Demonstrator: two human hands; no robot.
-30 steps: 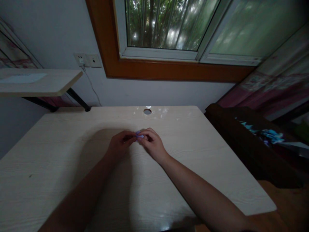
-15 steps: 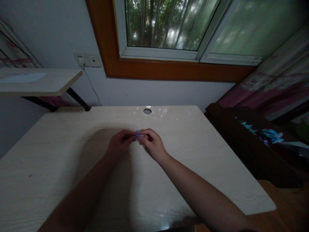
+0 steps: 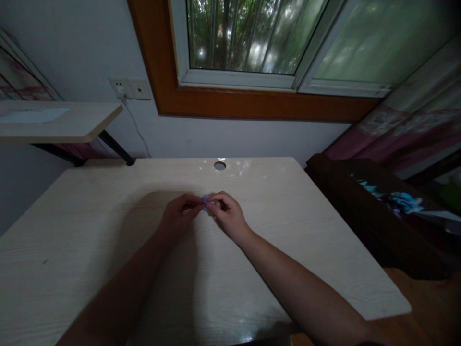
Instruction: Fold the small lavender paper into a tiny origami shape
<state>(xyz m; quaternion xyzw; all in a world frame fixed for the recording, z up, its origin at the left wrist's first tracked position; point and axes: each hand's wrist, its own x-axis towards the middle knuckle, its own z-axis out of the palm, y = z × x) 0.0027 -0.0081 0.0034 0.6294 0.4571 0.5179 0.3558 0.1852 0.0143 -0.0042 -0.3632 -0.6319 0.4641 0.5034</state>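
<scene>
A small purple piece [image 3: 205,202], thin and perhaps folded, is pinched between my two hands over the middle of the desk. Its exact kind is too small to make out, and fingertips cover much of it. My left hand [image 3: 180,213] grips its left side with thumb and fingers together. On the other side, my right hand [image 3: 229,215] pinches it in the same way. The fingertips of both hands nearly meet. Below them is the pale wood-grain desk [image 3: 288,230], with the shadow of my left arm across it.
A round cable hole [image 3: 220,166] lies near the desk's back edge. At left a raised shelf [image 3: 97,120] stands on black legs, bearing a paper sheet [image 3: 34,115]. Right of the desk, a dark cabinet [image 3: 342,192] holds crumpled blue pieces [image 3: 405,202]. A window [image 3: 248,79] is ahead.
The purple piece has shifted slightly between my fingertips and shows a different outline. Both hands stay in nearly the same place.
</scene>
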